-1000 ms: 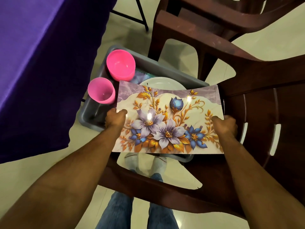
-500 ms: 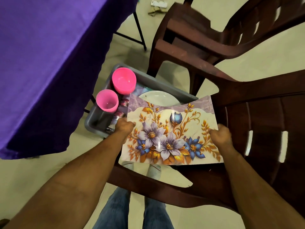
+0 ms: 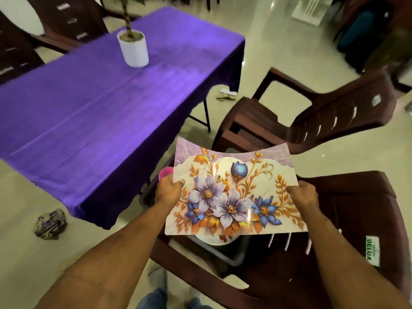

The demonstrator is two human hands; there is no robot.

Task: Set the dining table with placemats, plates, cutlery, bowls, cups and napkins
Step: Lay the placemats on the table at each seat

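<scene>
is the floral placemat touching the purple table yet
Apart. The head view shows the floral placemat held up by both hands over the chair, with bare floor showing between it and the purple table.

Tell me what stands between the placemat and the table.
Nothing visible does. Both hands, left and right, hold the placemat over the chair; the purple table lies open to the left, with only a potted plant at its far end.

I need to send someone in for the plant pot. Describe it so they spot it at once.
Find the long table under the purple cloth. Toward its far end stands a white cylindrical pot, upright, with a thin stem rising out of its soil. It is the only thing standing on that cloth; the flowered placemat is in the person's hands, above a chair.
</scene>
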